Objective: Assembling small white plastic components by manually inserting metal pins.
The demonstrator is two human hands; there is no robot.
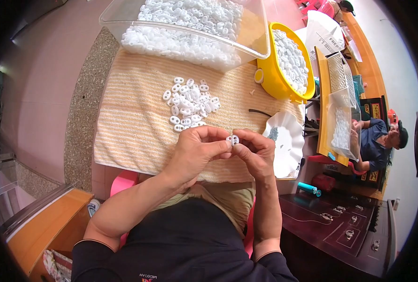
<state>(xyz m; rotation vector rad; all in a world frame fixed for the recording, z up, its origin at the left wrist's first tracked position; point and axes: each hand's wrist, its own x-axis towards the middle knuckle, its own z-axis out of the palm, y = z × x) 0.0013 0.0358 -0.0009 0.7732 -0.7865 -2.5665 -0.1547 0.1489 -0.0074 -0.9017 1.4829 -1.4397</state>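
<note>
Close together over the table's near edge, both my hands pinch at a small white two-holed plastic piece [234, 140]. My left hand [202, 148] grips it from the left between thumb and fingers, and my right hand [255, 150] does so from the right. It may be two pieces pressed side by side; the fingertips cover part of it. Just beyond my left hand lies a loose pile of similar white oval pieces [190, 103], each with two holes. To the right of my right hand is a white scalloped dish [286, 152] holding small grey bits [273, 134].
A striped towel [133, 108] covers the table. At the far side stand a clear bin [185, 26] full of white pieces and a yellow basket [265, 80] of more. A short black strip [259, 112] lies near the dish. Another person [378, 141] sits at the right.
</note>
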